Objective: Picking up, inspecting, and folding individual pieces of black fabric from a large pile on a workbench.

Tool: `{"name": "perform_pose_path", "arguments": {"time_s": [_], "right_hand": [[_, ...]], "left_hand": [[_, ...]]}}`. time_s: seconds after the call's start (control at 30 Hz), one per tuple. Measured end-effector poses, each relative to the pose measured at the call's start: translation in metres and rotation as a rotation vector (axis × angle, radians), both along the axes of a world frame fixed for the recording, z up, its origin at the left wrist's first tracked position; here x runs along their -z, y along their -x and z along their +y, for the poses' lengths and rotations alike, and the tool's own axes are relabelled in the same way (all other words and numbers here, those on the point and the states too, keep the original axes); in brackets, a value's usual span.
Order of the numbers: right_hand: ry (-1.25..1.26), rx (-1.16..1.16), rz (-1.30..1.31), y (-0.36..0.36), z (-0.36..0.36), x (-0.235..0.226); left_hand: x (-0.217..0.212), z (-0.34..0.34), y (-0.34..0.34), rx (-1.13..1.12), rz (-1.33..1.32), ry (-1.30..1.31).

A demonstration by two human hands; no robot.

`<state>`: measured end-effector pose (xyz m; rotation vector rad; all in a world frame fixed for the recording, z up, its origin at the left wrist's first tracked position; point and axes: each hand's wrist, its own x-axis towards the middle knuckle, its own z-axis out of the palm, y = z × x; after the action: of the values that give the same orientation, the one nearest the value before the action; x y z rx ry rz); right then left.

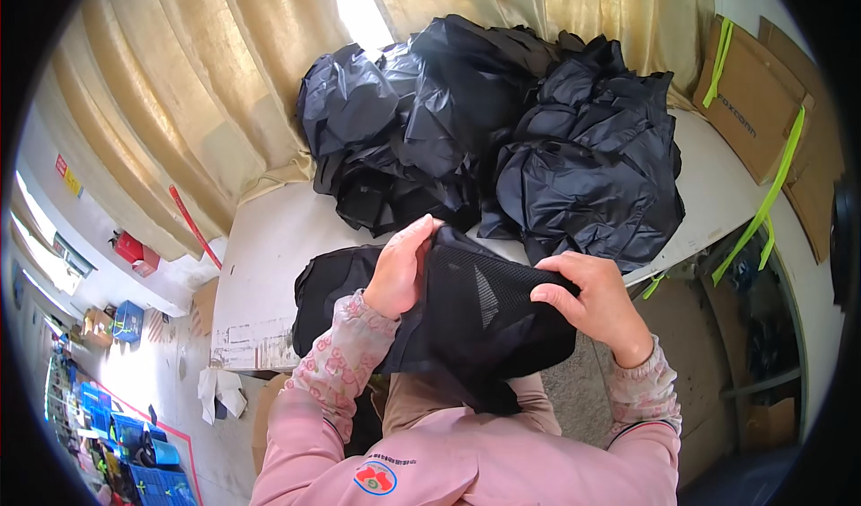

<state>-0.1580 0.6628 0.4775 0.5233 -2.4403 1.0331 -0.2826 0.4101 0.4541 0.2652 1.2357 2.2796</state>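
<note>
A black fabric piece with a mesh panel is stretched between my two hands above my lap, its lower part hanging over my thighs. My left hand grips its upper left edge, with most of the fingers behind the cloth. At the upper right edge, my right hand pinches the fabric between thumb and fingers. Light shows through part of the mesh. Another dark cloth lies on the white table beside my left wrist; whether it joins the held piece is hidden.
Two large heaps of shiny black fabric, a left one and a right one, cover the table's back. A beige curtain hangs behind. Flattened cardboard with bright green straps leans at right. Blue crates stand at far left.
</note>
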Motion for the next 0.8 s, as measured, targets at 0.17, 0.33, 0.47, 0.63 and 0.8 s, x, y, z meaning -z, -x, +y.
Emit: {"name": "perform_pose_path", "arguments": {"time_s": [0.17,0.33,0.47,0.63,0.8], "right_hand": [[-0.019,0.074,-0.059,-0.006,-0.002,-0.01],[-0.133,0.049,-0.026,-0.005,0.0,-0.013],[0.095,0.187,0.031,0.003,0.02,-0.027],[0.554,0.114,-0.041,0.016,0.039,-0.047],[0.838,-0.005,-0.01,0.018,0.026,-0.068]], "left_hand": [[-0.004,-0.004,-0.007,0.135,0.635,0.252],[-0.011,-0.021,0.006,-0.021,0.97,0.822],[0.035,-0.044,0.042,-0.133,0.556,0.547],[0.117,-0.074,0.007,0.644,0.272,0.697],[0.17,-0.019,-0.051,0.552,0.002,0.172]]}}
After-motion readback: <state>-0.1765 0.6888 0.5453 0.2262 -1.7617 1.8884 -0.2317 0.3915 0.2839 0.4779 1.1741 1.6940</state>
